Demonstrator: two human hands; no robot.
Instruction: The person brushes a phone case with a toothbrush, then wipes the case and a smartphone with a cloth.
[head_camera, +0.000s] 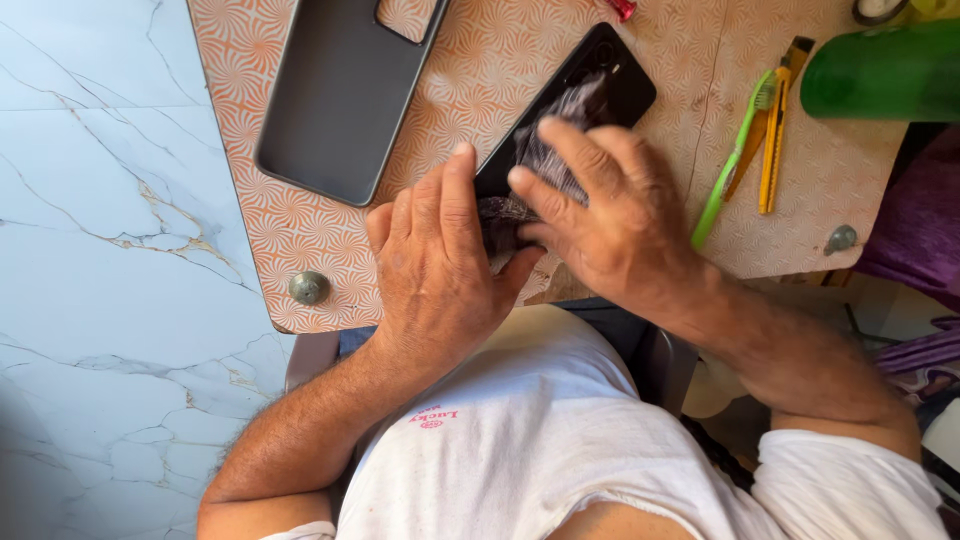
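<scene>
On the patterned table (300, 250), both hands press a glossy black phone (610, 85).

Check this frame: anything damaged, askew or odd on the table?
Mostly tidy. The table covering looks worn bare along the near edge beside the right hand. The black phone lies diagonally under both hands, the left hand steadying it, a dark cloth pressed on it. No visible cracks or spills.
</scene>
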